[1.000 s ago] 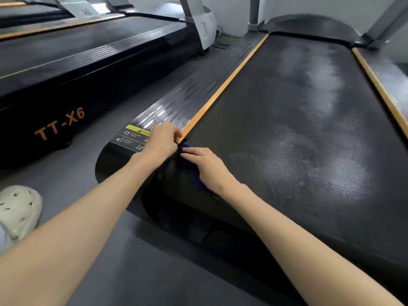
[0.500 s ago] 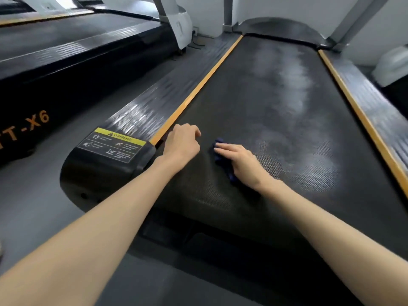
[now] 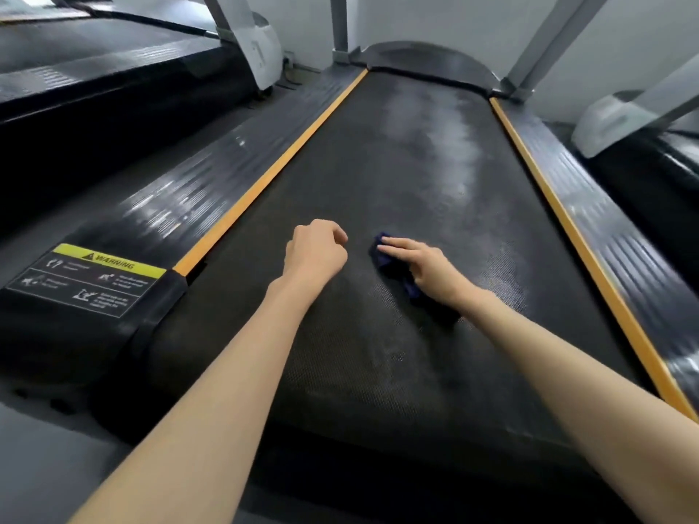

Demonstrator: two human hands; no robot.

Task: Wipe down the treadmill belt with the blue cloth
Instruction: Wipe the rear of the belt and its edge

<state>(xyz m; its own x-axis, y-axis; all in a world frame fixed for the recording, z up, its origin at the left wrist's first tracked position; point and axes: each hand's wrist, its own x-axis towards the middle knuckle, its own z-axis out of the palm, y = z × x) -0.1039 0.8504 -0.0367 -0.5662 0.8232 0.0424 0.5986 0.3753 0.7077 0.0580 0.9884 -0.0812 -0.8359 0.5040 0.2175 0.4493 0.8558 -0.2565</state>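
The dark textured treadmill belt (image 3: 397,175) runs away from me between two orange strips, with pale dusty streaks along its middle and right. A small dark blue cloth (image 3: 389,265) lies on the near part of the belt. My right hand (image 3: 423,266) presses on it with straight fingers and hides most of it. My left hand (image 3: 316,253) rests on the belt just left of the cloth, fingers curled into a loose fist, holding nothing.
Black ribbed side rails flank the belt; the left rail (image 3: 181,206) carries a yellow warning label (image 3: 90,277). Grey uprights (image 3: 548,43) rise at the far end. Another treadmill (image 3: 94,81) stands to the left, and part of a third to the right (image 3: 643,119).
Both hands slid rightward from the belt's left orange edge toward its middle. The right hand carried the cloth along under flat fingers. The left hand came off the edge strip.
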